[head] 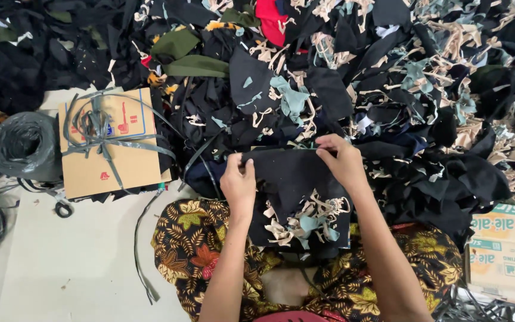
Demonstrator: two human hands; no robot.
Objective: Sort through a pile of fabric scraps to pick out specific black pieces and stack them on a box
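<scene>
The pale floor (78,262) carries a fabric scrap heap (388,89), a tied cardboard bundle (111,146), and possibly a plastic roll (25,146).

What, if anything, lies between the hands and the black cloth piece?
Nothing visible: the left hand and the right hand both pinch the top edge of the black cloth piece directly, with beige and teal scraps lying on its lower part.
</scene>
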